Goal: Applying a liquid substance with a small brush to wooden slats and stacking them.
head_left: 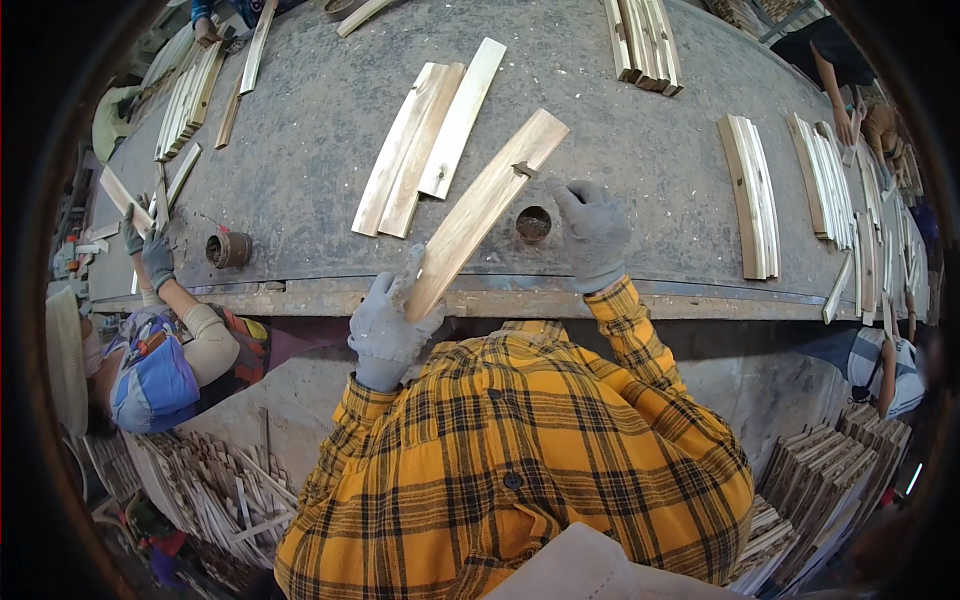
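My left hand (386, 330), in a grey glove, grips the near end of a pale wooden board (478, 218). The board slants away to the upper right over the table and has a dark patch near its far end. To its right, my right hand (596, 232), also gloved in grey, has its fingers curled together; whatever may be in them is hidden. Just left of those fingers stands a small round pot (533, 224) with dark contents. Beyond the held board lie several loose boards (408, 150) side by side.
Board stacks stand on the grey table (640, 150) at the far side (643, 45) and right (750, 195). Another pot (228, 249) sits left, near a co-worker's gloved hands (150, 248). More people work at both sides. Wood piles (815, 465) are behind me.
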Available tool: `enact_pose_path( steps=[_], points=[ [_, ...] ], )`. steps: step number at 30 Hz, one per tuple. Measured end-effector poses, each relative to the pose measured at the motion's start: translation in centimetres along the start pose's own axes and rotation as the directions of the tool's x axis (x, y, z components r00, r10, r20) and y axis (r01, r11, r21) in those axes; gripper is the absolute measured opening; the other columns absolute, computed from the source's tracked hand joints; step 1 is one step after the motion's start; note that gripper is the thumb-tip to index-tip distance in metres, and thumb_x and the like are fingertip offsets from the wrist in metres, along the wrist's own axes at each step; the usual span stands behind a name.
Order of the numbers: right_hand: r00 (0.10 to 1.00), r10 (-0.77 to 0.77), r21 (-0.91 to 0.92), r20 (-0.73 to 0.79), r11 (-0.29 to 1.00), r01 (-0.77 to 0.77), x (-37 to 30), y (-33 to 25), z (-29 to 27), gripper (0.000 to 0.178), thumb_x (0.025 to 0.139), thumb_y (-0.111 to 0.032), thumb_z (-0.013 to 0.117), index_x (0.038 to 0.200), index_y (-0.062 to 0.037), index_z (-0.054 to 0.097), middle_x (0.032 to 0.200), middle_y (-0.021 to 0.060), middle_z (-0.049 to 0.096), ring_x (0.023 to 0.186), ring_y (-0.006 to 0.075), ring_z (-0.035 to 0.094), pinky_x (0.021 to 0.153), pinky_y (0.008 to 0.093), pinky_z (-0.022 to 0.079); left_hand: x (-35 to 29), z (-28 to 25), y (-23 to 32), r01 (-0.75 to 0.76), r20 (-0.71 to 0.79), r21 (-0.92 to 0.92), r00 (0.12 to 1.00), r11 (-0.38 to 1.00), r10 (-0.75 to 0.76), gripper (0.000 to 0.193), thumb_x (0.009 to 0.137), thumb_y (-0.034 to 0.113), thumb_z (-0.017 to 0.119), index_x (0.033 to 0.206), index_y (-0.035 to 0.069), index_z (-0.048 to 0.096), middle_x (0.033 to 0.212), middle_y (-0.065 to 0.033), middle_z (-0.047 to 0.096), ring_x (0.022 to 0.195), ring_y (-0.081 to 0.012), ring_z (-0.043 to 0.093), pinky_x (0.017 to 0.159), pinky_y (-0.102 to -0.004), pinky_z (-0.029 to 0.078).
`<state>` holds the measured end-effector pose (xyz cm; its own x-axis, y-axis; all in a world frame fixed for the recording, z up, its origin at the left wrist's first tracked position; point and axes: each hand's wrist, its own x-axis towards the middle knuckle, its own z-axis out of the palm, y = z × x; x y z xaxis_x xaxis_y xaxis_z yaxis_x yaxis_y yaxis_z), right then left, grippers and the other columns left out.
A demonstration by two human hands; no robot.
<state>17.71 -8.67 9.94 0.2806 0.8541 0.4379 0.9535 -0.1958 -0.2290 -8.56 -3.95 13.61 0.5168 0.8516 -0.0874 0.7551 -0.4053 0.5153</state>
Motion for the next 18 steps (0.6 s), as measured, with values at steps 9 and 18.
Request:
enact_pose_path(
  steps=[9, 18],
  points=[
    [0.989, 0.144, 0.318, 0.041, 0.936, -0.15, 0.3, 0.3, 0.1, 0.018, 0.077, -0.01, 0.056, 0.092, -0.0151, 0.065, 0.075, 0.0037, 0.058, 0.063, 0.0242, 0.057, 0.053, 0.0312, 0.045, 0.2, -0.1, 0.2, 0.04, 0.019, 0.026, 0.999, 0.999, -0.041, 0.071, 0.065, 0.025, 0.072, 0.13, 0.025, 0.045, 0.082, -0.0044, 0.05, 0.067, -0.0221, 0.054, 0.059, -0.0322, 0.045],
    [0.779, 0.437, 0.77, 0.449, 0.253, -0.586, -0.3, 0.1, -0.4, 0.015, 0.084, -0.01, 0.058, 0.093, 0.0008, 0.065, 0.073, 0.0012, 0.062, 0.057, 0.0041, 0.05, 0.052, 0.0169, 0.04, 4.8, 5.2, -5.1, -0.022, 0.191, -0.65, 0.963, 0.76, 0.191, 0.065, 0.075, 0.034, 0.067, 0.124, 0.0, 0.043, 0.08, -0.0081, 0.049, 0.066, -0.0148, 0.052, 0.057, -0.027, 0.046]
  ],
)
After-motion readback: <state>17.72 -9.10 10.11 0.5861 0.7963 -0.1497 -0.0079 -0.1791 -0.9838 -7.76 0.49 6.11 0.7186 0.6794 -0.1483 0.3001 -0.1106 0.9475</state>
